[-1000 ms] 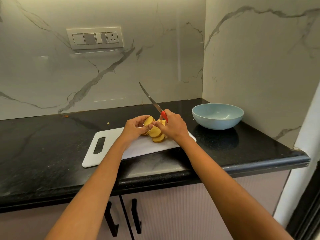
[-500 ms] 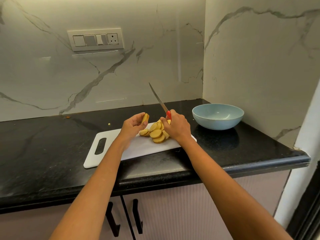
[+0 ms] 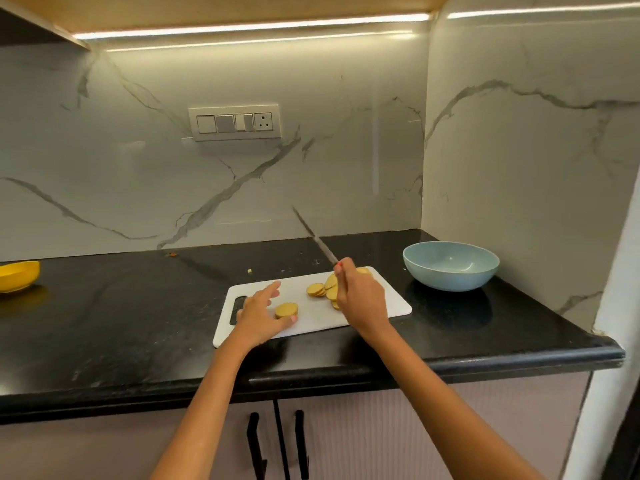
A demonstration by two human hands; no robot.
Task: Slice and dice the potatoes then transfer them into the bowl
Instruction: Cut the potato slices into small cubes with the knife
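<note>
A white cutting board [image 3: 391,303] lies on the black counter. Several round potato slices [image 3: 320,289] sit in a pile at its middle right. A small stack of slices [image 3: 286,310] lies apart, nearer the board's handle slot. My left hand [image 3: 259,315] rests beside that stack, fingers spread, thumb touching its front. My right hand [image 3: 360,297] is shut on a red-handled knife [image 3: 317,239], its blade pointing up and back to the left, above the pile. The light blue bowl [image 3: 450,266] stands empty to the right of the board.
A yellow bowl [image 3: 17,275] sits at the counter's far left edge. Small scraps [image 3: 249,270] lie on the counter behind the board. Marble walls close the back and right side. Cabinet doors with black handles [image 3: 254,445] are below the counter edge.
My left hand carried slices from the pile to the board's left part and set them down flat. The knife hand stayed over the pile. The camera view tilted up and back.
</note>
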